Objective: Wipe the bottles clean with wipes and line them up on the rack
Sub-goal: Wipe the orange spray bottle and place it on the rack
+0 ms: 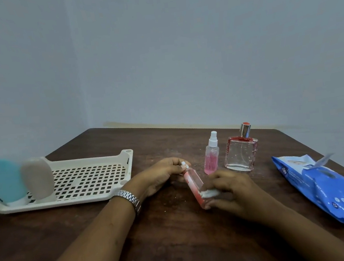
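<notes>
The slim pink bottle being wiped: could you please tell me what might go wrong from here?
The left hand pinches the slim pink bottle only at its cap end while the right hand rubs a wipe low down; it might slip or twist loose. The small spray bottle and square perfume bottle stand close behind the right hand, so a wide stroke could topple them.

A dark brown wood-grain counter [171, 242] sits in the corner of a room where two plain, pale blue-grey walls [200, 43] meet, a yellowish strip [166, 124] running along its far edge under soft, even light.
</notes>
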